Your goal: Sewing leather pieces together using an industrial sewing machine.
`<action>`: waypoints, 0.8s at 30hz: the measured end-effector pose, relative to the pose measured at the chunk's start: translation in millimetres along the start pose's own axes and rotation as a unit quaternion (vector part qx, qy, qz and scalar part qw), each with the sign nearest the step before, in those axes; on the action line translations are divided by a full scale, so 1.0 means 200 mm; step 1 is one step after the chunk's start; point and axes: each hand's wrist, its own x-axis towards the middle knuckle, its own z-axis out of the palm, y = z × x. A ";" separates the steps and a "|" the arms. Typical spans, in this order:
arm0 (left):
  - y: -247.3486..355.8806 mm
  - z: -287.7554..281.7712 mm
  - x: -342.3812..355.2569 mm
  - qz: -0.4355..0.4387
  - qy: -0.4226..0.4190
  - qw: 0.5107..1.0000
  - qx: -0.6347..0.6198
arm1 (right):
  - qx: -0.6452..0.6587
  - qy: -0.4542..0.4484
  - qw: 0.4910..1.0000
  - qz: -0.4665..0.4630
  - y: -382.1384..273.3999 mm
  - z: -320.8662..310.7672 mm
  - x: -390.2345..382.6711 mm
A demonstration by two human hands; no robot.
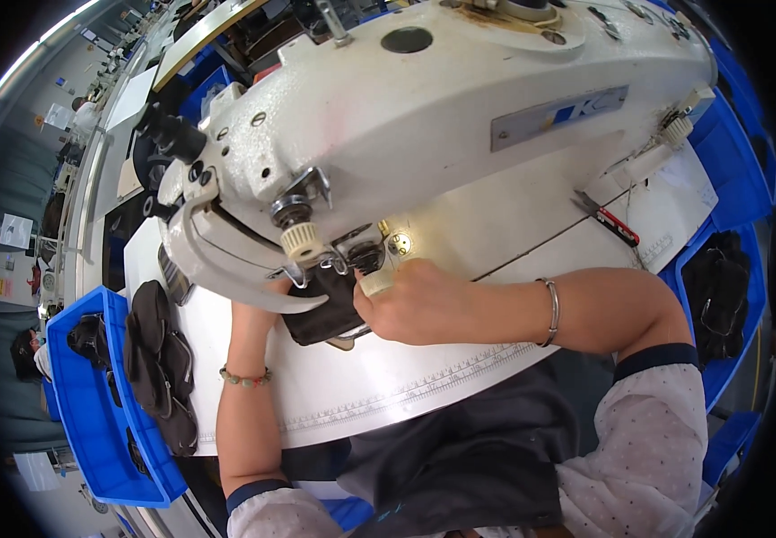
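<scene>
Right hand: the right hand [419, 302] is on the near side of the needle area, fingers curled in against the cloth; whether they pinch it or only press it cannot be told. A pale wrap [376, 284] circles one finger, and a silver bangle [549, 312] sits on the wrist.
Left hand: the left hand [267, 294] is at the left edge of the cloth, largely hidden behind a curved white piece [217, 270] of the machine; how far open it is, and whether it grips, cannot be told. A beaded bracelet [245, 377] is around the wrist.
Cloth: the black cloth [323, 323] lies between the two hands, its far part under the needle area.
Sewing machine: the white sewing machine [406, 125] spans the far side, with a cream knob [301, 241] at its left end, above the cloth.
Surface: the white surface [343, 386] carries a ruler strip [415, 386] along its near edge.
Snips: red-handled snips [617, 224] lie on the right of the surface, well apart from the right hand.
Left side: dark pouches [156, 368] with zips lie between the surface and a blue bin [92, 448], which holds more dark pieces.
Right side: another blue container [720, 369] holds a dark bundle [716, 291].
</scene>
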 end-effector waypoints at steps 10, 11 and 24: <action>-0.09 -0.03 0.10 0.100 -0.040 0.994 -0.028 | 0.099 0.019 0.995 -0.007 0.02 0.12 0.03; -0.16 -0.07 0.15 0.087 -0.083 0.991 -0.056 | 0.093 0.021 0.995 -0.024 0.01 0.14 0.05; -0.26 -0.25 -0.20 0.105 -0.160 0.981 0.019 | -0.062 0.160 0.896 0.410 -0.25 -1.07 -0.83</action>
